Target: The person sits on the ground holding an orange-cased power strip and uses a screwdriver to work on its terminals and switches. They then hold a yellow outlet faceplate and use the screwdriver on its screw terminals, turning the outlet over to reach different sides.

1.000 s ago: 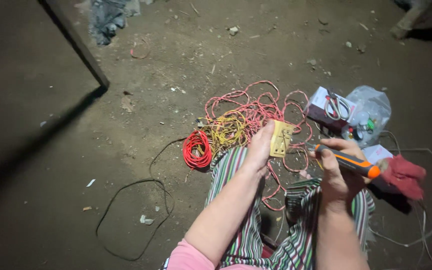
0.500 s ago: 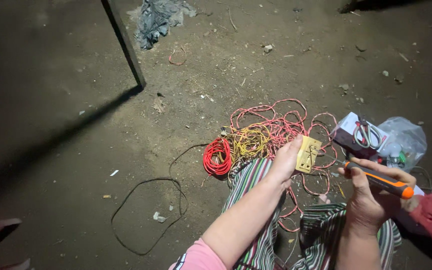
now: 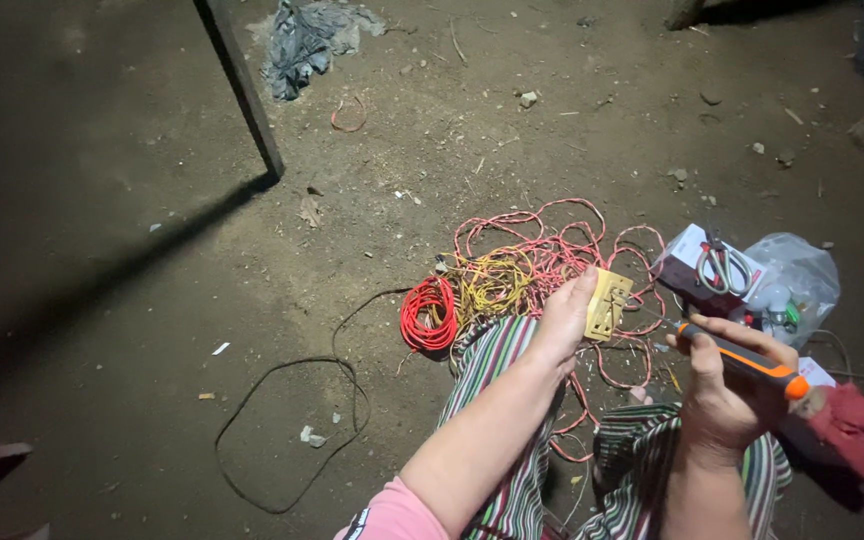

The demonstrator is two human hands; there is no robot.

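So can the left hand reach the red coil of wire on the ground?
Probably yes. The left hand holds a small yellow plate, and the red wire coil lies just beside it on the dirt with nothing between. But the hand is full.

A small yellowish rectangular plate (image 3: 608, 303) stands tilted at centre right of the frame, held at its left edge. An orange-and-black screwdriver (image 3: 742, 358) lies slanted just right of it, tip toward the plate.

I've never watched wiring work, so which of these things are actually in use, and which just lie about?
In use:
left hand holding yellow switch plate
right hand holding orange screwdriver

Lying about:
red wire coil
pliers on a box
plastic bag
black cable
grey rag
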